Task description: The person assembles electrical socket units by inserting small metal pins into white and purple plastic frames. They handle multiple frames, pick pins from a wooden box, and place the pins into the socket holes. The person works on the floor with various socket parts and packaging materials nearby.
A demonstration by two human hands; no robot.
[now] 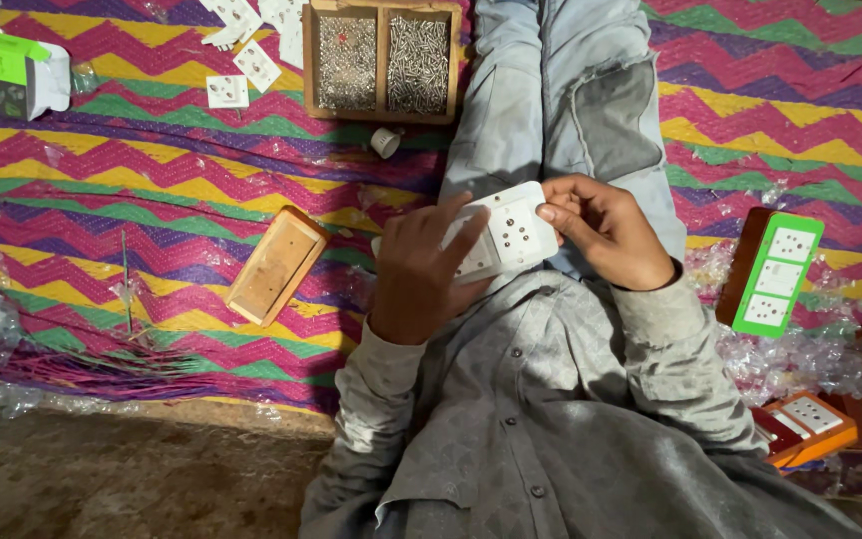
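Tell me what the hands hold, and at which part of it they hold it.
Both hands hold one white socket plate. The left hand covers its left part, fingers spread on the face; the right hand pinches its right edge.

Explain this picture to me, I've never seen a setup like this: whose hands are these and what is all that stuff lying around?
One camera, worn on the person's head, looks down at their lap. The left hand and right hand together hold a white socket plate. The person sits on a zigzag woven mat. On it lie an open wooden box, a wooden tray with two compartments of small metal parts, scattered white plates, and a finished green-faced socket board on the right.
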